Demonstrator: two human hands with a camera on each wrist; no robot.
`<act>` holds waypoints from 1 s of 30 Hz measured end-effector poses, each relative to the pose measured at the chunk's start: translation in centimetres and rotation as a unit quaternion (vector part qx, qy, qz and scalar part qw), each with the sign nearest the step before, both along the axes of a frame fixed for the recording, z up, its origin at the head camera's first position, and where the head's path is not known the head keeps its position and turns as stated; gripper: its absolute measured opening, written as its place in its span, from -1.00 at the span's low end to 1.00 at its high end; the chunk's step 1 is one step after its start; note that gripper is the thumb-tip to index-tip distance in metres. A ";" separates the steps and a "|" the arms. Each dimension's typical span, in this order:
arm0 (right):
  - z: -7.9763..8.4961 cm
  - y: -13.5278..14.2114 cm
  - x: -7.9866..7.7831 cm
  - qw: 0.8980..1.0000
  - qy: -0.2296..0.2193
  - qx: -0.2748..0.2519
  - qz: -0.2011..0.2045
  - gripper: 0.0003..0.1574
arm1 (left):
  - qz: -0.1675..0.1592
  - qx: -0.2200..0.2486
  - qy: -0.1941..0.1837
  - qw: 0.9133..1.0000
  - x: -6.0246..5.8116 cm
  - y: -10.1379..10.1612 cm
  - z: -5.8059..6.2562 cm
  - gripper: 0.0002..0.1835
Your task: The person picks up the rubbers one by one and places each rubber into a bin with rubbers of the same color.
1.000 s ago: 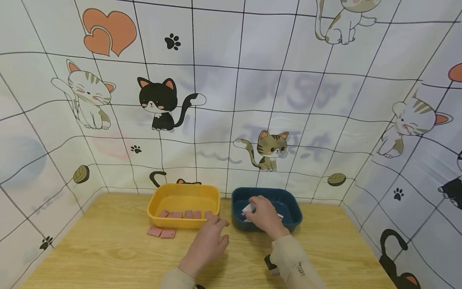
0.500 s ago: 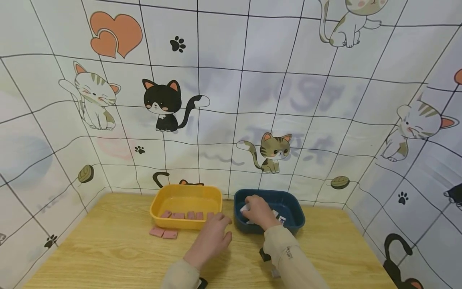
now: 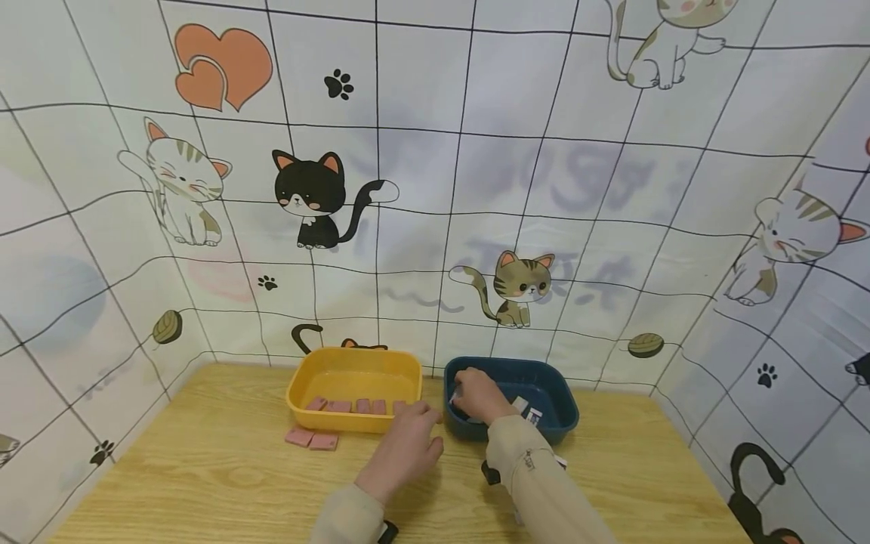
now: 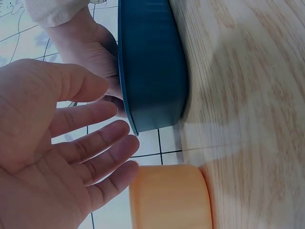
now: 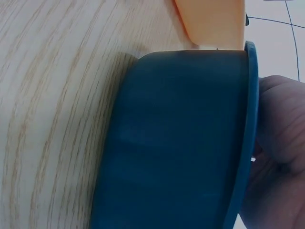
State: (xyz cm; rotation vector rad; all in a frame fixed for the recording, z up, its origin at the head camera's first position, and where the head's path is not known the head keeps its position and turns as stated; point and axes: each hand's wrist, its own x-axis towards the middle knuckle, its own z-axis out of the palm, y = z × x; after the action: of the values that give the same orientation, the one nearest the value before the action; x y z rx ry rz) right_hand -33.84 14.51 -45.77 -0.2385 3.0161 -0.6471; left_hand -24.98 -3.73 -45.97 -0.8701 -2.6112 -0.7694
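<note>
My right hand [image 3: 479,396] reaches into the dark blue plastic bin [image 3: 557,378], fingers curled down at its left end. Its fingertips pinch a small white piece [image 3: 455,395], mostly hidden by the hand. Further right in the same bin lie loose white pieces [image 3: 534,416], one with dark marks. My left hand [image 3: 402,446] hovers by the front right corner of the yellow bin [image 3: 353,355], holding nothing. In the left wrist view its fingers [image 4: 102,150] are spread and relaxed beside the blue bin [image 4: 152,67]. The right wrist view shows mostly the blue bin's outer wall [image 5: 176,138].
Several small pink pieces [image 3: 363,406] lie along the front of the yellow bin. Two more pink pieces [image 3: 311,439] are on the wooden table [image 3: 224,468] before it. A white cat-print sheet [image 3: 408,227] hangs behind and at the sides.
My right hand has moved left within the blue bin with the white piece, uncovering other white pieces to its right. My left hand stays by the yellow bin. The head view has shifted slightly.
</note>
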 end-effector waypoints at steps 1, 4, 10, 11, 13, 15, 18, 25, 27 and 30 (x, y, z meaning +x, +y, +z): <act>0.0 0.1 0.0 1.000 0.001 0.000 0.000 -0.53 | 0.000 -0.001 -0.003 1.000 0.0 0.0 0.0 -0.78; 0.3 0.4 0.1 1.000 0.010 -0.006 0.002 -0.59 | 0.003 0.003 -0.021 1.000 0.1 -0.1 0.2 -0.78; 0.9 1.2 1.4 0.998 0.056 -0.032 0.023 -0.66 | 0.010 0.012 -0.034 0.999 0.3 -0.9 0.0 -0.77; 0.9 1.3 1.8 0.997 0.063 -0.036 0.026 -0.67 | 0.013 0.010 -0.030 0.999 0.4 -1.0 -0.1 -0.77; 1.0 1.5 2.8 0.996 0.076 -0.046 0.033 -0.67 | 0.016 0.009 -0.028 0.999 0.6 -1.4 -0.3 -0.77; 0.9 1.7 3.9 0.994 0.089 -0.050 0.038 -0.68 | 0.019 0.009 -0.028 0.999 0.8 -1.6 -0.5 -0.77; 0.9 1.8 5.8 0.991 0.112 -0.059 0.036 -0.70 | 0.019 0.008 -0.028 0.999 1.4 -2.0 -0.5 -0.77; 0.8 1.5 8.9 0.976 0.198 -0.077 0.035 -0.74 | 0.023 0.013 -0.005 1.000 2.4 -2.3 -0.2 -0.77; 0.6 1.3 9.6 0.972 0.218 -0.074 0.036 -0.74 | 0.025 0.010 -0.003 1.000 2.6 -2.5 -0.2 -0.77; 0.4 1.1 10.5 0.967 0.243 -0.073 0.033 -0.76 | 0.029 0.004 -0.009 1.000 2.9 -2.7 -0.2 -0.77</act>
State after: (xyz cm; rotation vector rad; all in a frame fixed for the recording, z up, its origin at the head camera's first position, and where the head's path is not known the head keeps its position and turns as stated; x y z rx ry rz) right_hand -23.37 15.60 -45.40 -0.5824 3.3972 -0.9261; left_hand -22.12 -6.42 -46.16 -0.7853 -2.6350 -0.7763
